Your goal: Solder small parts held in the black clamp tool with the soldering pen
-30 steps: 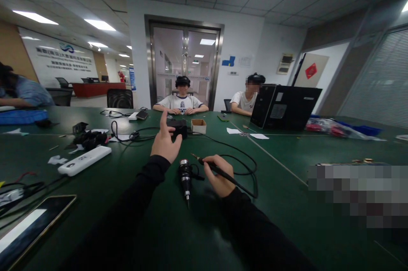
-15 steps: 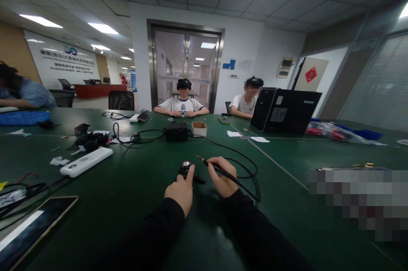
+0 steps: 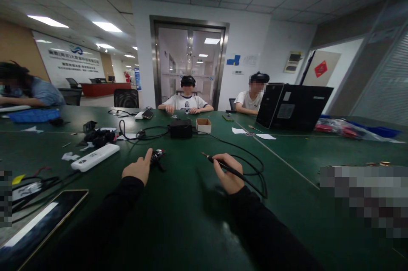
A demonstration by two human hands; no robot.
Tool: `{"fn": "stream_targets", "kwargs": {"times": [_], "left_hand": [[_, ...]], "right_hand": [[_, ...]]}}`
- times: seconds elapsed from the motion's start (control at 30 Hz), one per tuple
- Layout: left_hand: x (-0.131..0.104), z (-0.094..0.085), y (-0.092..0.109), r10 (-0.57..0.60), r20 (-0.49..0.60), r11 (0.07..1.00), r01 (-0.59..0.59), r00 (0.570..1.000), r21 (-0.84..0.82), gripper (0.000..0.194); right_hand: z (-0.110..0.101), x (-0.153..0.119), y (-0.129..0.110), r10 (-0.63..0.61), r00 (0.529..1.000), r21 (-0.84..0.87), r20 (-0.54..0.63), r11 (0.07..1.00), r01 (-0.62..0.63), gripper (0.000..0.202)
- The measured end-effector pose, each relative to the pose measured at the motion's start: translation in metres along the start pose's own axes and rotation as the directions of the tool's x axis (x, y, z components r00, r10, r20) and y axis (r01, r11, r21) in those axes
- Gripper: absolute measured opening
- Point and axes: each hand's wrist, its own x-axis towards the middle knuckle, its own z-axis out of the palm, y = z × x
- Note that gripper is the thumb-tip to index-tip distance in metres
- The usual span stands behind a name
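My left hand (image 3: 137, 170) is closed at the left of centre, low over the green table (image 3: 178, 220), its index finger stretched forward. It grips a small black device (image 3: 157, 157) with reddish and silvery bits; the fingers partly cover it, and its exact kind does not show. To the right, my right hand (image 3: 228, 173) holds a soldering iron (image 3: 219, 165) like a pen. The iron's metal tip points left and away from me, above the tabletop and apart from the device. A black cable (image 3: 262, 177) loops from the iron's rear end.
Beyond my hands stand a black box (image 3: 180, 128) and an open carton (image 3: 203, 125). A white power strip (image 3: 95, 158), a phone (image 3: 47, 224) and tangled wires lie left. At the right back is a black computer case (image 3: 296, 105). Several people sit around the table.
My left hand has moved left and slightly away from me, carrying the black device with it. The soldering iron stays in my right hand, now farther from the device. The view has shifted slightly.
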Motion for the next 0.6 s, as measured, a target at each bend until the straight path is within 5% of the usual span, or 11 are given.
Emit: {"fn": "stream_targets", "kwargs": {"times": [0.27, 0.6], "left_hand": [[0.030, 0.006, -0.081, -0.310, -0.045, 0.946, 0.303, 0.950, -0.116, 0.052], [0.047, 0.014, -0.124, -0.488, -0.047, 0.859, 0.470, 0.872, -0.201, 0.042]], "right_hand": [[-0.001, 0.002, -0.007, -0.011, 1.000, 0.000, 0.020, 1.000, 0.011, 0.011], [-0.002, 0.002, -0.010, -0.013, 1.000, 0.020, 0.013, 1.000, 0.013, 0.011]]}}
